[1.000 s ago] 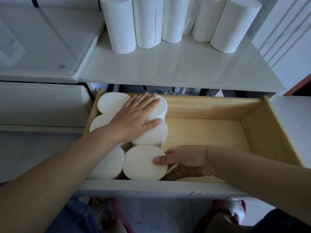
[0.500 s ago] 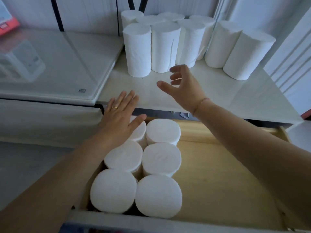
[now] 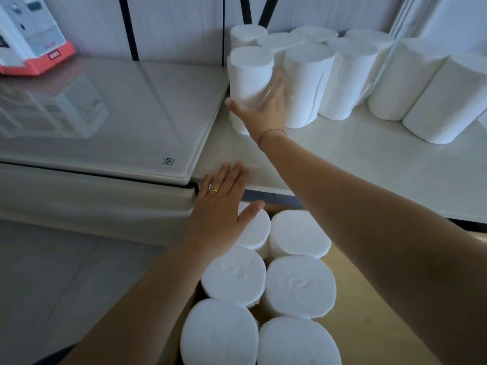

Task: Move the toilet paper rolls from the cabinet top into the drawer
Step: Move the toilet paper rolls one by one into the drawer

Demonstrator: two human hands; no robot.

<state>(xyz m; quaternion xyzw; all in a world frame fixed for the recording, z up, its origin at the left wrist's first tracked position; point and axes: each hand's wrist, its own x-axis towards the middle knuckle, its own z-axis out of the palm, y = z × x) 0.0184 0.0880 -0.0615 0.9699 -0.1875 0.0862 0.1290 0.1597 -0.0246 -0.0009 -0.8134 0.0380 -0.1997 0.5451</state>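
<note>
The right hand [image 3: 259, 108] wraps the nearest roll [image 3: 250, 83] on the counter [image 3: 342, 159] to lift it; the left hand [image 3: 220, 214], fingers spread, steadies the packed rolls [image 3: 297, 285] in the drawer [image 3: 369, 312].

The right hand [image 3: 259, 106] blurs against the front-left white paper roll [image 3: 249, 71], hiding its lower face; whether the fingers grip or merely touch cannot be told. The left hand [image 3: 221, 209] covers most of the back-left roll in the pale wooden drawer [image 3: 374, 299], whose walls the forearms and lower edge cut off. The red-and-white box [image 3: 29, 35] is cropped at left, its print unreadable.
</note>
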